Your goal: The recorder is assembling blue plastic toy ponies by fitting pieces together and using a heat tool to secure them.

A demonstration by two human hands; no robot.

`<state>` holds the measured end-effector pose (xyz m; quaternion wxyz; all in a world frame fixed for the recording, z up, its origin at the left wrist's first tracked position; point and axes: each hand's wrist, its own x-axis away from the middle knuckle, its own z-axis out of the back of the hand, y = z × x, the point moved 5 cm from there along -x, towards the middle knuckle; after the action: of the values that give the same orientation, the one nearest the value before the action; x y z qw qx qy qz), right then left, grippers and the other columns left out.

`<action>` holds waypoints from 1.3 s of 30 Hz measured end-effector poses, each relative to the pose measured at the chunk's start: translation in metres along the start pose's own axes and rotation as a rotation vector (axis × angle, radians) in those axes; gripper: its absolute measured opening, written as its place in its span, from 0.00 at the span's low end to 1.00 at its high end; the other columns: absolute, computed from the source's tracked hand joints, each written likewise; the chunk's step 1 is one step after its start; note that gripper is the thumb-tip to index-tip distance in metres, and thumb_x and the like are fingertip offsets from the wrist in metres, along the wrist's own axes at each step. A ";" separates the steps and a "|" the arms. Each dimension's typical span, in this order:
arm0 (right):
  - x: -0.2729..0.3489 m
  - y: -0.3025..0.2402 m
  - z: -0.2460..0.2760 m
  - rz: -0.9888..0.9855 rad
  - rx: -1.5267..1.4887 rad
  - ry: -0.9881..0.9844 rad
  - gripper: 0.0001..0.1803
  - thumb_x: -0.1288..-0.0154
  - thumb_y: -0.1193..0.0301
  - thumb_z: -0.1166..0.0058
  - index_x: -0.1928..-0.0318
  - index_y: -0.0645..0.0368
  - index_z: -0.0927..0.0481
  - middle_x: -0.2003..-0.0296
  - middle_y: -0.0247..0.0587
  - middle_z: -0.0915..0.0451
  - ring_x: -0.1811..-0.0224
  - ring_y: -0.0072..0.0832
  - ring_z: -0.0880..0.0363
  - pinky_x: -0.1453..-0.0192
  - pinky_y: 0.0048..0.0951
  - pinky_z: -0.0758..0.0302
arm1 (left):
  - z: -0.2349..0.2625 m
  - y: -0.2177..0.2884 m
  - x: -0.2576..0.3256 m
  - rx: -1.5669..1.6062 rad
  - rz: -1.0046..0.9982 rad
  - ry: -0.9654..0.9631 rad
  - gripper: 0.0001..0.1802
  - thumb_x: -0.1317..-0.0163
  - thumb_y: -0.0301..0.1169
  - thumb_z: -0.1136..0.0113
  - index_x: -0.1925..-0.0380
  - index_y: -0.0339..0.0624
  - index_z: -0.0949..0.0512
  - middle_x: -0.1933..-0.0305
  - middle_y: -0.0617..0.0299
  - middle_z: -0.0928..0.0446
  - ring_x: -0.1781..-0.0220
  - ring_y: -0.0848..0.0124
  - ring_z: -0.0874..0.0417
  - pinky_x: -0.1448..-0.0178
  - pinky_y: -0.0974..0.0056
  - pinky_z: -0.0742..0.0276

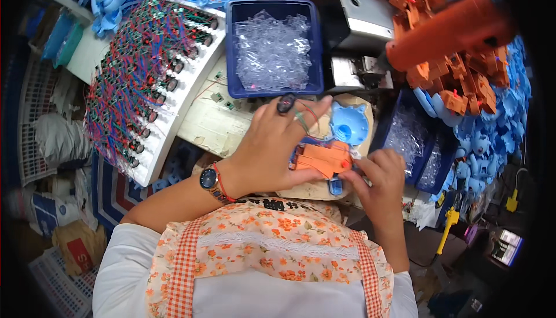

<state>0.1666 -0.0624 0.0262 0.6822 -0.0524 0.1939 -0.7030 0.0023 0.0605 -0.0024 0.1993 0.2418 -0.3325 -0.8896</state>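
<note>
The left hand (272,150) lay over the orange moulded-plastic housing (322,159), its fingers closed around the left end of the part, and a small black round component with thin red and green wires (286,104) rested across the raised fingertips. The right hand (379,176) met the housing at its right end, fingers pinched on that edge and on a small blue plastic piece (335,187) showing just beneath. The housing sat near the centre of the scene, held just above a pale round wooden block (313,189) on the worktop (205,124), with a light-blue animal-shaped plastic shell (349,124) just beyond it. The housing appeared light, stiff and smooth-skinned, so it would probably slip under a loose grip; holding it by the two short ends, clear of the wires, looked soundest, as the thin wires seemed easy to strain. To the far side stood a dark blue plastic bin of clear plastic parts (272,48), to the left a white rack of wired components (150,80), and to the far right an orange power tool (449,28) hung over heaps of orange and blue mouldings. The underside of the housing was hidden by both hands, the wire ends could not be traced, and the fisheye rim cut off the outer piles.
</note>
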 end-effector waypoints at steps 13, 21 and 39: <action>-0.020 -0.029 0.034 0.068 -0.048 0.337 0.20 0.53 0.68 0.28 0.58 0.57 0.18 0.54 0.45 0.20 0.54 0.42 0.22 0.49 0.40 0.30 | 0.007 0.011 -0.004 -0.009 -0.095 0.020 0.51 0.54 0.45 0.27 0.29 0.45 0.37 0.45 0.53 0.26 0.49 0.53 0.27 0.40 0.52 0.35; -0.002 -0.052 0.011 0.213 -0.277 0.326 0.13 0.54 0.81 0.34 0.65 0.57 0.18 0.70 0.38 0.18 0.68 0.38 0.21 0.61 0.38 0.29 | 0.003 0.029 -0.029 -0.141 -0.256 -0.068 0.37 0.51 0.35 0.32 0.37 0.45 0.27 0.61 0.57 0.24 0.56 0.56 0.26 0.49 0.55 0.32; -0.014 0.019 0.001 0.016 -0.345 0.143 0.21 0.49 0.75 0.35 0.52 0.59 0.18 0.53 0.46 0.18 0.53 0.44 0.22 0.47 0.39 0.26 | -0.003 0.009 -0.017 0.334 -0.022 0.036 0.03 0.38 0.24 0.39 0.67 0.36 0.17 0.65 0.57 0.17 0.63 0.67 0.17 0.55 0.64 0.24</action>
<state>0.1853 -0.0487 0.0229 0.6532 -0.1169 0.3602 -0.6557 0.0196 0.0614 0.0072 0.1525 0.2910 -0.4693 -0.8197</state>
